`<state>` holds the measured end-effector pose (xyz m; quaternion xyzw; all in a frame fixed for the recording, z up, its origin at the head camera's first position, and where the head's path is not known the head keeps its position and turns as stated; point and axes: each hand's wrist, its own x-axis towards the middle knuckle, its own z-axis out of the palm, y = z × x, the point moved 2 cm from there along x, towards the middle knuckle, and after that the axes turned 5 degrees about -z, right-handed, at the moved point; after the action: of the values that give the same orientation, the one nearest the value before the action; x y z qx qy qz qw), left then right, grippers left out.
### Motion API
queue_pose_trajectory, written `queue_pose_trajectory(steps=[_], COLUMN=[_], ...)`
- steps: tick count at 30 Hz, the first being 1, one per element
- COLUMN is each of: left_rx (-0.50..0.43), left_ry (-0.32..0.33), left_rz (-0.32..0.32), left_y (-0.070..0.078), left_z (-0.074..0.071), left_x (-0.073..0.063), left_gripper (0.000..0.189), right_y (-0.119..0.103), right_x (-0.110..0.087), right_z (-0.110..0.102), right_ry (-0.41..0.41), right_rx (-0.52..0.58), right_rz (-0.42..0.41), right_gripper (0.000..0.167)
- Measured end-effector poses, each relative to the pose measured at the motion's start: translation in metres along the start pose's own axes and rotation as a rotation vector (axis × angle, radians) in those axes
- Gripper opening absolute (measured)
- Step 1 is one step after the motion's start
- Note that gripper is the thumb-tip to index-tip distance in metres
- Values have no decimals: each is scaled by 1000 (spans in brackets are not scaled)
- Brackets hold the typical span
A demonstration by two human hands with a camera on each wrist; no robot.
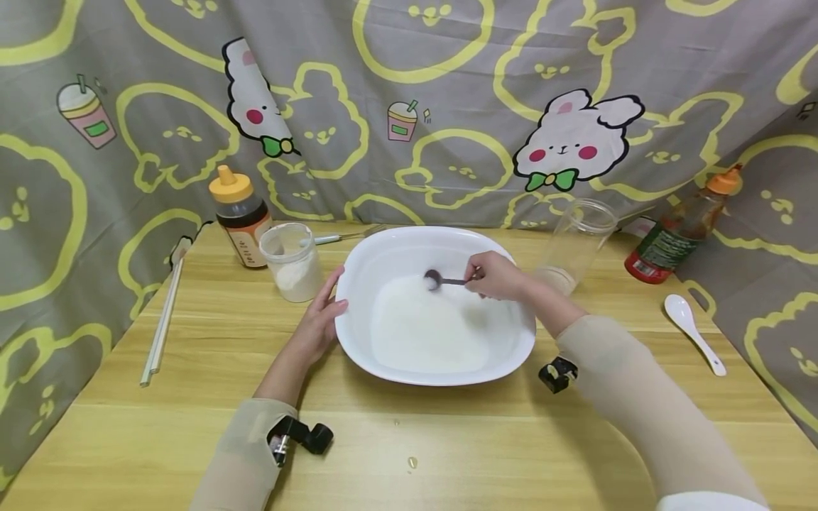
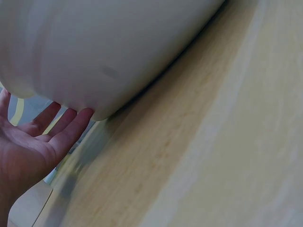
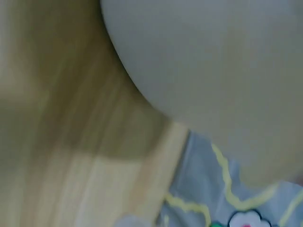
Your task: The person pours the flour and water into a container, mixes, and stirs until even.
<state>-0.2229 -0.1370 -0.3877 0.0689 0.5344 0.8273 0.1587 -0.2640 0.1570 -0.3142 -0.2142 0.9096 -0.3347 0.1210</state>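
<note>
A white oval basin (image 1: 358,355) stands mid-table with a whitish, cloudy liquid (image 1: 428,333) in it. My left hand (image 1: 322,319) holds its left rim, the thumb at the edge. In the left wrist view the fingertips (image 2: 85,113) of that hand touch the basin's outer wall (image 2: 109,52). Over the liquid, my right hand (image 1: 495,275) pinches the handle of a small dark measuring spoon (image 1: 433,279); the bowl of the spoon looks blurred, with something white in it. Only the basin's outside (image 3: 199,61) and the table show in the right wrist view; the right hand's fingers are hidden there.
Left of the basin stand a jar of white powder (image 1: 295,273), a yellow-capped sauce bottle (image 1: 246,231) and a fork (image 1: 332,238). Chopsticks (image 1: 162,319) lie far left. On the right are a clear jar (image 1: 571,245), a red sauce bottle (image 1: 674,238) and a white spoon (image 1: 693,332).
</note>
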Motion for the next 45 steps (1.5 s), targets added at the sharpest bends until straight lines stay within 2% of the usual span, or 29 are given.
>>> queue_pose_trajectory(steps=[4, 9, 13, 17, 21, 27, 32, 36, 38, 41, 45], left_rx=[1, -7, -6, 2, 0, -1, 5, 7, 4, 2, 6], left_ry=[-3, -21, -23, -19, -17, -12, -21, -18, -16, -16, -14], left_rz=[10, 29, 30, 22, 14, 18, 11, 16, 20, 21, 17], left_y=[0, -2, -2, -1, -1, 0, 0, 1, 1, 1, 1], left_z=[0, 0, -1, -1, -2, -1, -1, 0, 0, 0, 0], left_x=[-1, 0, 0, 0, 0, -1, -1, -1, -1, -1, -1], left_gripper=[65, 65, 64, 64, 64, 65, 65, 65, 65, 64, 63], right_y=[-12, -25, -25, -18, -8, 5, 10, 6, 2, -6, -16], right_x=[7, 0, -15, -32, -45, -48, -34, -17, -9, -5, -14], right_z=[22, 39, 35, 16, -9, -36, -33, -15, -4, 11, 18], right_ry=[-69, -228, -363, -432, -423, -294, -191, -147, -156, -218, -332], right_rx=[76, 185, 222, 183, 103, 22, -9, 70, 121, 174, 197], right_rz=[-44, -74, -81, -85, -42, 10, 29, 32, 15, -7, -32], right_gripper=[4, 6, 5, 5, 7, 3, 4, 7, 8, 7, 4])
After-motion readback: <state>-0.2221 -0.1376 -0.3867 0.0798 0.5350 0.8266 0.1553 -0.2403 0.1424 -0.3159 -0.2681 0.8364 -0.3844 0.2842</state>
